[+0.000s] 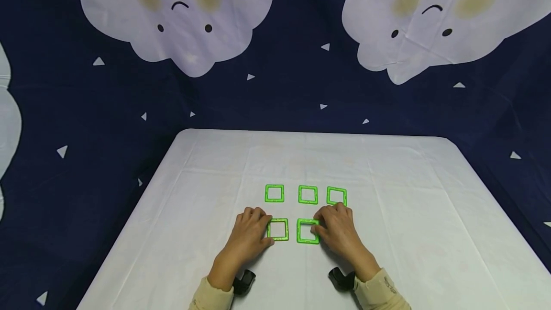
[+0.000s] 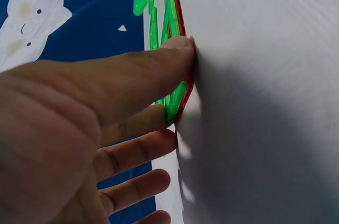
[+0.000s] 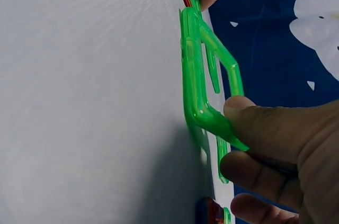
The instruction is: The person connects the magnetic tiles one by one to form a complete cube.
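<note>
My left hand (image 1: pixel 247 234) pinches the left side of a green square frame (image 1: pixel 281 238) between thumb and finger, its other fingers spread. In the left wrist view a thin red piece (image 2: pixel 189 89) lies under that frame, against the table. My right hand (image 1: pixel 339 229) pinches a second green square frame (image 1: pixel 307 241) by its right side. Seen from the right wrist, this held frame (image 3: pixel 194 75) seems slightly raised off the table. A narrow gap separates the two held frames.
Beyond the hands, three more green square frames lie in a row: left (image 1: pixel 274 200), middle (image 1: pixel 308 202) and right (image 1: pixel 337 188), the last close to my right fingers. A dark blue and red piece (image 3: pixel 212 212) shows low in the right wrist view. White cloth covers the table (image 1: pixel 206 157).
</note>
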Action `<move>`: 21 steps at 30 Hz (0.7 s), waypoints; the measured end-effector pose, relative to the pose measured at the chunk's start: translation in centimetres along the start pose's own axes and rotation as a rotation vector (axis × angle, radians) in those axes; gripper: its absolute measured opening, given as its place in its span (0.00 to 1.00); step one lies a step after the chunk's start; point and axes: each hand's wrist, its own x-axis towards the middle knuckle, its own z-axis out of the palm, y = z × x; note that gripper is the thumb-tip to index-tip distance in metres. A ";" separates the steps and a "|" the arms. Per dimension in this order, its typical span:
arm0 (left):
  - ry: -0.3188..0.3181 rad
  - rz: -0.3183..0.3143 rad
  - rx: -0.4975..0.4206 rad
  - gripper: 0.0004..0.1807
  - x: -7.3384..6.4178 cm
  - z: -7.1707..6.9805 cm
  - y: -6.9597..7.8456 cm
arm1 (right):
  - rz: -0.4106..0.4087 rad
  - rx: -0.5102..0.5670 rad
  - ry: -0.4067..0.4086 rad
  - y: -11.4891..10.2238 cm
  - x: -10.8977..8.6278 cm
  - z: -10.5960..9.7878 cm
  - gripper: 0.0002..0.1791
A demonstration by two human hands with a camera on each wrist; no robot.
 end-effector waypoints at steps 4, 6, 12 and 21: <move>-0.003 -0.004 0.009 0.27 -0.3 0.0 0.1 | -0.021 0.019 0.032 -0.1 -0.2 -0.2 0.15; -0.008 -0.006 0.013 0.28 -0.4 -0.1 0.1 | -0.032 0.030 0.046 -0.1 -0.3 -0.2 0.16; -0.015 0.000 0.009 0.28 -0.8 -0.2 0.2 | -0.057 0.056 0.073 -0.1 -0.5 -0.4 0.16; -0.033 0.006 -0.006 0.28 -1.5 -0.3 0.3 | -0.095 0.022 0.102 -0.1 -0.7 -0.5 0.11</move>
